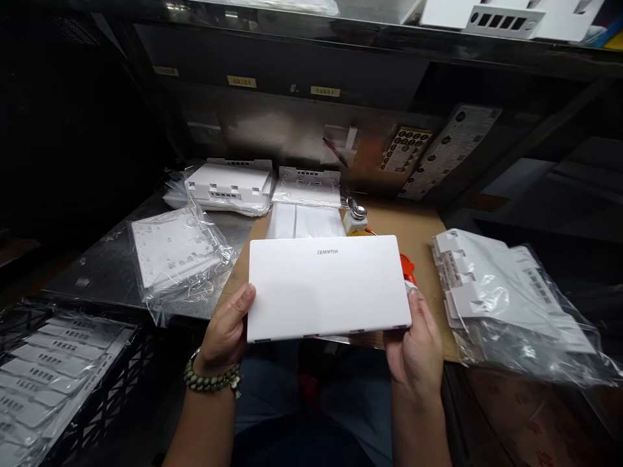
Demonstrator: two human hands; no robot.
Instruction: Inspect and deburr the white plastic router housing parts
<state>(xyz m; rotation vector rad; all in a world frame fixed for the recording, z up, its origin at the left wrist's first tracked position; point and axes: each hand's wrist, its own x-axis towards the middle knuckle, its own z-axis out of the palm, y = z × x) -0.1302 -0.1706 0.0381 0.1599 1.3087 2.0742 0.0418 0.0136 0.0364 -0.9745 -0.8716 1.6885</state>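
A white rectangular plastic cover (329, 292) with HUAWEI printed upside down near its far edge is held up over the front of the bench. My left hand (228, 327) grips its left end, thumb on top and fingers hidden beneath. On its right end my right hand (415, 337) is closed the same way. A bit of white material shows by my right thumb. Just beyond the cover lie a red-handled tool (407, 267), partly hidden, and a small white bottle with a metal top (357, 219).
Bagged white covers lie at the left (175, 250), the back left (228, 181) and the right (506, 285). Another white panel (307, 187) rests at the back middle. A black crate (117, 363) at lower left holds stacked covers. A metal shelf (311, 35) crosses above the cardboard-topped bench (431, 227).
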